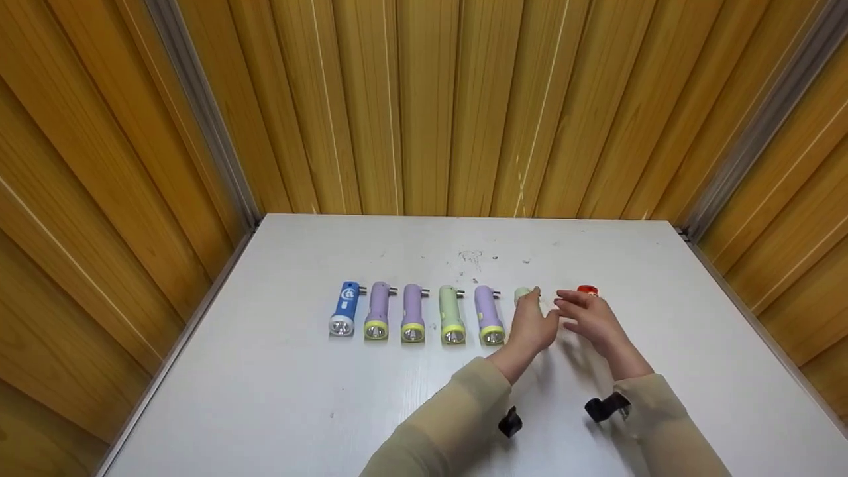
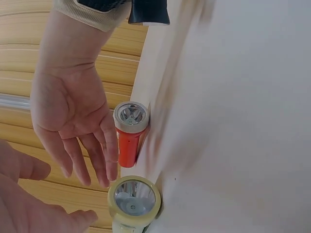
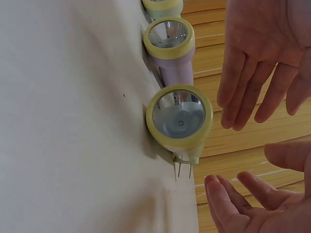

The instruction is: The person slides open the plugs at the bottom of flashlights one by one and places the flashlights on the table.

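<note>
My left hand is over a pale green flashlight and hides most of it in the head view. In the right wrist view that flashlight's yellow-rimmed lens faces the camera, and two metal plug prongs stick out beside it. No fingers curl round it. To the right, my right hand has loosely bent, spread fingers with nothing held between them. It is nearest a red flashlight, mostly covered in the head view; the left wrist view shows its white head and red body. The two hands face each other, palms inward.
Left of my hands, a row of flashlights lies on the white table: a blue one, purple ones and a pale green one. Most have prongs pointing right. Wood-patterned walls enclose the table's back and sides.
</note>
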The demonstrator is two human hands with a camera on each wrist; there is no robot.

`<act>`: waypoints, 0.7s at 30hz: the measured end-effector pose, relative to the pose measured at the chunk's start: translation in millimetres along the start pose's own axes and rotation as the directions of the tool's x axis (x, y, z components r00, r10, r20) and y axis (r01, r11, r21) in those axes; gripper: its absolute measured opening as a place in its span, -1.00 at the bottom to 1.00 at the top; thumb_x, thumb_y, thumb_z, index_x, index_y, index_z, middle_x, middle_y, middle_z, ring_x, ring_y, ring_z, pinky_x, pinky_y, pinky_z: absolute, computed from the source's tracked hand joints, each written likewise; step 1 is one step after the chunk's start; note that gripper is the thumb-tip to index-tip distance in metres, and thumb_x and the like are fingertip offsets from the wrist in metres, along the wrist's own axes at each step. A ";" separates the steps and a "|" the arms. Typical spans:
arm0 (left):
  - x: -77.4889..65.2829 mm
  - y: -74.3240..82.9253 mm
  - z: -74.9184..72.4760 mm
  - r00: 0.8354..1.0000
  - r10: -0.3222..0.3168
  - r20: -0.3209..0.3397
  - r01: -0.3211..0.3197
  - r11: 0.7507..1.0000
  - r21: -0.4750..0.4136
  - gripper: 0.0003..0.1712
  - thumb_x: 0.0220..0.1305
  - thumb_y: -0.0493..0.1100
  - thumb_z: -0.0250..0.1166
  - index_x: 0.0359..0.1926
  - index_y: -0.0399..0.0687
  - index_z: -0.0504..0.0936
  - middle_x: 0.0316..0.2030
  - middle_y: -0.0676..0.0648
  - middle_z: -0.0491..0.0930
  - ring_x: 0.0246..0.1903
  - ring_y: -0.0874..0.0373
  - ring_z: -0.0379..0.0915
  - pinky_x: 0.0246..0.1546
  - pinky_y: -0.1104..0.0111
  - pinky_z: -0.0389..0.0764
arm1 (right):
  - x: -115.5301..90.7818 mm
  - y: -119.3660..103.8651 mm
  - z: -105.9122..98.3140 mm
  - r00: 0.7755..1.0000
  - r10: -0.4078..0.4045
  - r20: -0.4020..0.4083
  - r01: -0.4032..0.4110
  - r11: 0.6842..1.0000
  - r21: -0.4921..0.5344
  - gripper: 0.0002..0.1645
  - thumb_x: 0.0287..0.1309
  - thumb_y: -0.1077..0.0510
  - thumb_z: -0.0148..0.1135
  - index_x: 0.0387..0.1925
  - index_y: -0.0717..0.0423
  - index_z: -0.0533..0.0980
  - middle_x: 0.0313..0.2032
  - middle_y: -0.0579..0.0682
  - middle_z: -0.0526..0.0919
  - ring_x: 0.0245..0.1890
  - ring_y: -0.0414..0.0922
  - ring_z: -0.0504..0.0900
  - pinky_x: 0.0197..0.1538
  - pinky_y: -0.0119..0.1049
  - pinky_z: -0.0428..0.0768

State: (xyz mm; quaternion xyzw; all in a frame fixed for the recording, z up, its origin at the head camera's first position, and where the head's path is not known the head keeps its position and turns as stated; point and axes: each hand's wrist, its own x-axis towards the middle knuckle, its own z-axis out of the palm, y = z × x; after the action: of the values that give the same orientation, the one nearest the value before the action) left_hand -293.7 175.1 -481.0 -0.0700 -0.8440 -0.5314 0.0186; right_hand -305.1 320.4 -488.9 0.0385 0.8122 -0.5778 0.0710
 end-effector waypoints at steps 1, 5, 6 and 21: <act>0.8 1.3 1.0 1.000 -0.001 0.003 0.001 1.000 -0.004 -0.38 0.30 -0.24 0.28 0.35 -0.42 0.45 0.24 -0.36 0.55 0.32 -0.15 0.47 0.39 0.20 0.48 | -0.3 -1.2 -2.5 1.000 -0.004 -0.006 0.004 1.000 -0.010 -0.31 0.54 0.06 0.06 0.47 0.41 0.22 0.43 0.41 0.35 0.00 -0.39 0.63 0.30 -0.12 0.60; 3.1 7.4 5.7 1.000 -0.020 0.010 0.020 1.000 0.000 -0.40 0.34 -0.22 0.29 0.34 -0.40 0.47 0.25 -0.35 0.56 0.32 -0.14 0.48 0.38 0.21 0.49 | 0.0 -3.5 -13.2 0.999 -0.015 -0.050 0.013 1.000 -0.027 -0.33 0.55 0.07 0.03 0.48 0.39 0.23 0.42 0.37 0.38 0.00 -0.40 0.61 0.19 -0.30 0.64; 3.2 9.0 6.9 1.000 -0.023 0.012 0.023 1.000 0.006 -0.41 0.34 -0.21 0.29 0.33 -0.39 0.48 0.24 -0.35 0.57 0.31 -0.13 0.49 0.37 0.22 0.50 | 0.2 -3.5 -16.4 0.997 -0.016 -0.071 0.013 0.999 -0.032 -0.34 0.55 0.06 0.04 0.47 0.39 0.24 0.40 0.37 0.40 -0.01 -0.38 0.61 0.13 -0.35 0.65; 2.9 25.5 28.9 0.976 -0.193 0.100 0.197 0.980 -0.037 -0.45 0.41 -0.14 0.26 0.34 -0.26 0.50 0.24 -0.20 0.61 0.29 -0.01 0.53 0.31 0.24 0.57 | 11.1 18.9 -56.3 0.944 0.103 -0.315 -0.133 0.988 -0.075 -0.32 0.48 0.07 0.07 0.46 0.37 0.28 0.40 0.40 0.36 0.30 0.14 0.45 -0.21 -0.62 0.50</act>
State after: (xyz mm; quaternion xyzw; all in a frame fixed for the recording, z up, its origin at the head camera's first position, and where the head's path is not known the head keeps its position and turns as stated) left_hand -291.9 212.3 -470.4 -0.0127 -0.8339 -0.5465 -0.0757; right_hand -317.3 379.6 -490.1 0.1737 0.8361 -0.5199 -0.0210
